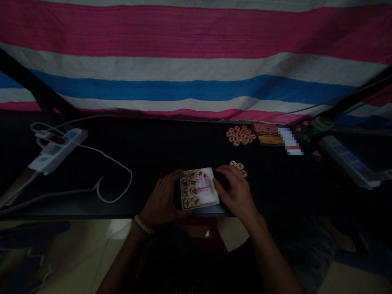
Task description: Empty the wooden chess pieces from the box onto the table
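A shallow white open box point(210, 197) is at the table's front edge, with several round Chinese chess pieces point(194, 191) marked in black lying in rows in its left part. Pink marks show on its bare right part. My left hand point(163, 200) grips the box's left side, fingers at the back corner and thumb along the front. Close by the right rim is my right hand point(235, 190), thumb and bent forefinger apart with nothing visible between them; its other fingertips are hidden. Behind it lie a few loose black-marked chess pieces point(240, 166), partly covered by the hand.
A cluster of red-marked pieces point(240, 135) lies farther back beside an orange printed box point(267, 134). White power strips point(58, 151) with cables are at the left, and another power strip point(349, 161) is at the right. A striped cloth point(196, 87) hangs behind the black table point(153, 143).
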{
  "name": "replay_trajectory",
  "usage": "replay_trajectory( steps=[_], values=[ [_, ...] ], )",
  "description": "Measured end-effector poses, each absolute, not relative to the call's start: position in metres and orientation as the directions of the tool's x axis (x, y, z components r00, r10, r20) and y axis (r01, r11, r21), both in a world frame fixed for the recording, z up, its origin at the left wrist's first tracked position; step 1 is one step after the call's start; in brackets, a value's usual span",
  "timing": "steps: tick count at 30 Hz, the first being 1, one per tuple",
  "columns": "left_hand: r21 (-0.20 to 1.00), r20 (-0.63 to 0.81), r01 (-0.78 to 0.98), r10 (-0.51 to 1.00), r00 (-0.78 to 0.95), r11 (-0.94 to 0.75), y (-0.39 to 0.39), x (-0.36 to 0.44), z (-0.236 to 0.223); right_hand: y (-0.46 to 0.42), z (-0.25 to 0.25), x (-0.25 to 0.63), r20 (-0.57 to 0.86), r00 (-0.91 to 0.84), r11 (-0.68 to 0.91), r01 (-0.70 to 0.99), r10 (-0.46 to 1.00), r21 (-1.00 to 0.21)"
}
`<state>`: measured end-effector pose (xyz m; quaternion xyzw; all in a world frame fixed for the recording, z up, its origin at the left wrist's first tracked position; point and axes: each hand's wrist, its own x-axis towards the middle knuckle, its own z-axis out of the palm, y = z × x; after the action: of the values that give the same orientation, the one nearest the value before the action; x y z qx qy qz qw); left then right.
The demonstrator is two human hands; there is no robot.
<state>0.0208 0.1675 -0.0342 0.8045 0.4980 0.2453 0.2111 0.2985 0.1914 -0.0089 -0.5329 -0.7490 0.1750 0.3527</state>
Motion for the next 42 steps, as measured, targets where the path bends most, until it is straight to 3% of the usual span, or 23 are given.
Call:
replay_trajectory(
  steps=[4,9,15,19,24,30,35,38,42],
  values=[
    [0.571,0.194,0.701,0.900,0.390,-0.427,0.168,0.021,-0.032,0.190,-0.015,0.254,0.202,-0.337,0.389,0.713,0.920,-0.583],
    [0.562,0.190,0.705,0.897,0.399,-0.433,0.168,0.021,-0.032,0.198,-0.028,0.232,0.130,-0.259,0.289,0.825,0.957,-0.485],
    [0.564,0.185,0.706,0.899,0.398,-0.429,0.168,0.019,-0.036,0.186,-0.021,0.248,0.283,-0.132,0.297,0.664,0.950,-0.686],
    [0.565,0.175,0.708,0.900,0.400,-0.424,0.168,0.019,-0.036,0.162,-0.017,0.298,0.415,0.122,0.218,0.701,0.901,-0.679],
    [0.560,0.169,0.713,0.900,0.401,-0.423,0.168,0.019,-0.036,0.151,-0.041,0.363,0.374,0.293,0.000,0.788,0.880,-0.616],
    [0.570,0.173,0.708,0.903,0.393,-0.417,0.168,0.019,-0.036,0.159,-0.061,0.369,0.310,0.273,-0.006,0.760,0.911,-0.650],
    [0.573,0.166,0.704,0.901,0.401,-0.419,0.168,0.020,-0.035,0.153,-0.048,0.358,0.341,0.319,-0.029,0.767,0.885,-0.642],
    [0.573,0.154,0.712,0.907,0.393,-0.406,0.168,0.020,-0.034,0.142,-0.033,0.338,0.364,0.252,0.055,0.751,0.897,-0.658],
    [0.571,0.156,0.715,0.908,0.389,-0.404,0.168,0.021,-0.033,0.134,-0.014,0.283,0.249,-0.093,0.245,0.668,0.964,-0.702]
  ],
)
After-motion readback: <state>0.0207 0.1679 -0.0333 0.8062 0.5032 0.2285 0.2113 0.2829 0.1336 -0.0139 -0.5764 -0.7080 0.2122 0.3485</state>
